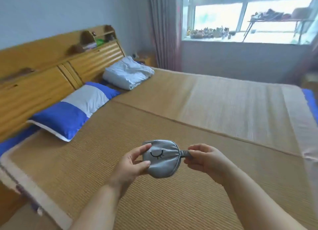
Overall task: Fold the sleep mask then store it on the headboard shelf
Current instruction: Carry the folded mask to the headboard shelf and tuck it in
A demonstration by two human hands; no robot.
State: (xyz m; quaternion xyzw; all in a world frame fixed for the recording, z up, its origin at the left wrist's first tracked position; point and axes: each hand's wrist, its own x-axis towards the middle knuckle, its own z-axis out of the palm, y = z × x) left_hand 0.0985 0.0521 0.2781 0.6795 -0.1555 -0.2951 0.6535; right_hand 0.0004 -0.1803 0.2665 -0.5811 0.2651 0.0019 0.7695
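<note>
A grey satin sleep mask (pixel 162 161) with a black stitched closed eye is folded in half and held in the air above the bed. My left hand (pixel 133 161) pinches its left edge between thumb and fingers. My right hand (pixel 204 158) grips the grey elastic strap (pixel 185 153) that sticks out on the mask's right side. The wooden headboard shelf (pixel 96 40) stands far off at the upper left, with small objects in its compartments.
A woven straw mat (pixel 189 109) covers the bed. A blue and white pillow (pixel 75 109) and a folded white blanket (pixel 128 72) lie against the headboard. A curtain (pixel 163 28) and a window (pixel 247 16) fill the far wall.
</note>
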